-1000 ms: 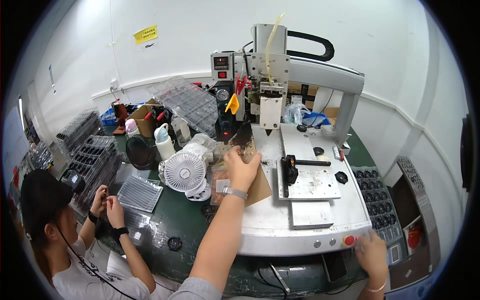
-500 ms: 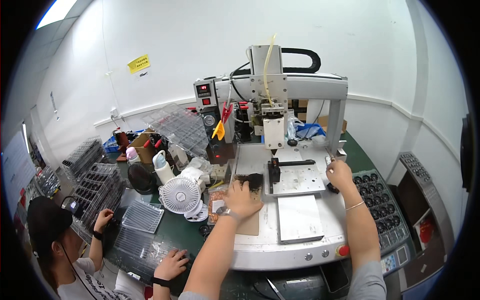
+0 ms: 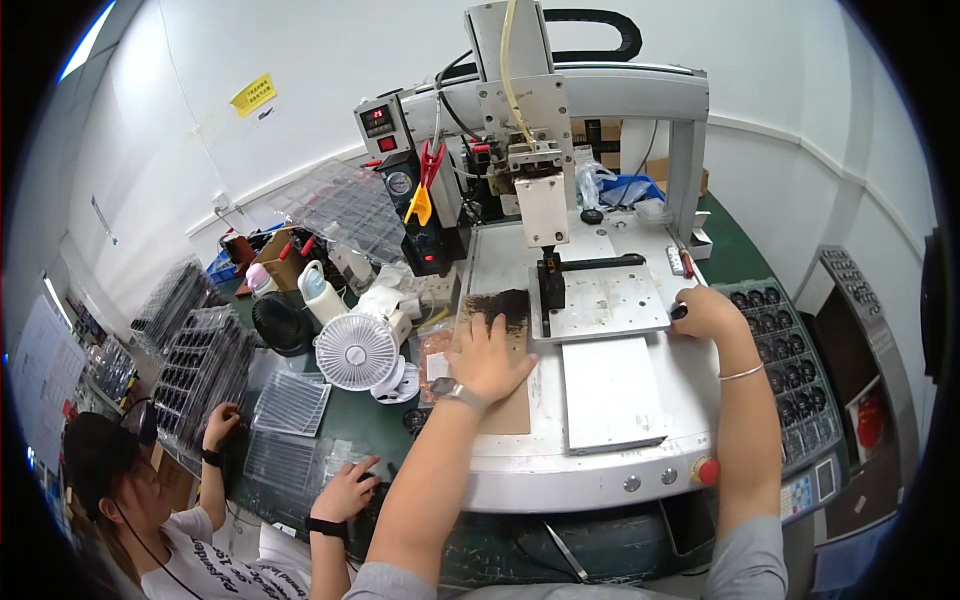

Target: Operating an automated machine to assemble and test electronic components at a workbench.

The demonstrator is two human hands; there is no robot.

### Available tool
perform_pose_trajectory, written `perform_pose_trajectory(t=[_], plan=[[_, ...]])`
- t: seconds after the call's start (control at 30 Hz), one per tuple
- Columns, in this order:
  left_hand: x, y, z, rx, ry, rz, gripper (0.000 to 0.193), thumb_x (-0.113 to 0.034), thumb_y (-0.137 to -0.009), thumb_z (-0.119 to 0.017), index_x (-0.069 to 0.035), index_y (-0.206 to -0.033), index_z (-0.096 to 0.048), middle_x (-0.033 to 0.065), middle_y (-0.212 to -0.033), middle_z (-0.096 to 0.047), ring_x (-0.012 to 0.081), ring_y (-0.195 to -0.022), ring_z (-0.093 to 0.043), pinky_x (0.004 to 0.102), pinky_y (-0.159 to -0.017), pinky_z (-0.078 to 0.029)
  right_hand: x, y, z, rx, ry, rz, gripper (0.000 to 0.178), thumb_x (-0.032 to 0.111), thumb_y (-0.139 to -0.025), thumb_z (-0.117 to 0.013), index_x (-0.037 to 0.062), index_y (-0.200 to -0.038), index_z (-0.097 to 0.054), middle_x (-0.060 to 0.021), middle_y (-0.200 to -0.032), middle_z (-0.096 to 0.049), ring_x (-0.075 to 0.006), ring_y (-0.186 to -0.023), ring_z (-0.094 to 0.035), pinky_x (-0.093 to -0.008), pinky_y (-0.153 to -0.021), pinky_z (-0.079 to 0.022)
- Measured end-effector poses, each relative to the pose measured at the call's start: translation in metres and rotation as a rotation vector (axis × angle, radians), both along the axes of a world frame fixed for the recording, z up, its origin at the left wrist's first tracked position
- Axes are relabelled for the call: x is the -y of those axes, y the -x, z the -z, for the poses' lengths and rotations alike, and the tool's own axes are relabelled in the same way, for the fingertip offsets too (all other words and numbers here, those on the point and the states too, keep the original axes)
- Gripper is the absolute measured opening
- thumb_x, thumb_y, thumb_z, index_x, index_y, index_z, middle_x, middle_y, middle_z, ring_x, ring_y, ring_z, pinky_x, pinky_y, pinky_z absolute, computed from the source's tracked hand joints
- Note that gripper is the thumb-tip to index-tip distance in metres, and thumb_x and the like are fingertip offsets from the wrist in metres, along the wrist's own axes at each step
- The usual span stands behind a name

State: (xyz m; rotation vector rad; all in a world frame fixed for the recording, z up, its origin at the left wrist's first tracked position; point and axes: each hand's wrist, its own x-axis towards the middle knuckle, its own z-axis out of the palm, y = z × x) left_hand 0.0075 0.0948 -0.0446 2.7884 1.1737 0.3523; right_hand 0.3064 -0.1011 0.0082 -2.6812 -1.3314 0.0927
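My left hand (image 3: 487,355) lies flat, fingers spread, on a brown cardboard sheet (image 3: 508,400) with a dark smeared patch (image 3: 500,305), on the white bed of a gantry dispensing machine (image 3: 545,120). My right hand (image 3: 703,310) rests at the right edge of the grey fixture plate (image 3: 605,300), curled around a small black object (image 3: 679,311). The dispensing head (image 3: 543,205) hangs over the plate's left end. A second blank plate (image 3: 608,390) lies in front of it.
A small white desk fan (image 3: 357,352), bottles and clear plastic trays (image 3: 345,205) crowd the green table to the left. A co-worker at lower left has both hands on trays (image 3: 290,402). A tray of black parts (image 3: 790,350) sits right. A red stop button (image 3: 707,470) is at the machine's front.
My right hand has moved down from the machine's far right to the fixture plate's edge. My left hand has slid a little nearer along the cardboard. The view has closed in on the machine.
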Motion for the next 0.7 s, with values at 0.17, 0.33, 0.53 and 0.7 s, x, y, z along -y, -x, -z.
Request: perform_pose_trajectory(t=[0.17,0.33,0.53,0.7], plan=[[0.002,0.0,0.0,-0.003,0.001,0.005,0.087,-0.064,-0.082,-0.058,-0.009,-0.146,-0.037,0.0207,-0.151,-0.031,0.0393,-0.141,-0.026,0.0707,-0.103,-0.028,-0.001,-0.003,0.005,0.01,0.022,-0.015,0.042,0.029,-0.067,-0.077,0.001,-0.098,-0.07,-0.0194,-0.1,-0.069,-0.0342,-0.097,-0.065,-0.0395,-0.088,-0.052],[0.001,0.002,0.004,0.028,-0.034,0.029,0.084,-0.064,-0.083,-0.056,-0.009,-0.144,-0.04,0.0207,-0.149,-0.033,0.0391,-0.14,-0.028,0.0704,-0.102,-0.03,-0.001,0.002,0.005,0.034,0.005,-0.027,0.036,0.023,-0.068,-0.074,0.0014,-0.097,-0.07,-0.0193,-0.101,-0.069,-0.0343,-0.097,-0.065,-0.0397,-0.088,-0.052],[0.004,0.002,0.0,0.02,-0.052,0.026,0.079,-0.063,-0.087,-0.051,-0.009,-0.143,-0.041,0.0209,-0.147,-0.035,0.0384,-0.139,-0.03,0.0686,-0.101,-0.032,0.0,0.008,0.0,0.031,-0.029,-0.014,0.034,0.018,-0.069,-0.072,0.0009,-0.098,-0.07,-0.0197,-0.102,-0.068,-0.0342,-0.099,-0.065,-0.0394,-0.089,-0.052],[0.006,0.001,0.001,0.003,-0.072,0.0,0.076,-0.063,-0.088,-0.049,-0.01,-0.142,-0.043,0.0197,-0.147,-0.036,0.0384,-0.138,-0.03,0.0693,-0.103,-0.028,0.0,0.007,0.003,0.051,-0.069,-0.007,0.035,0.018,-0.07,-0.072,0.0011,-0.101,-0.069,-0.0195,-0.104,-0.068,-0.034,-0.1,-0.064,-0.0393,-0.09,-0.051]])
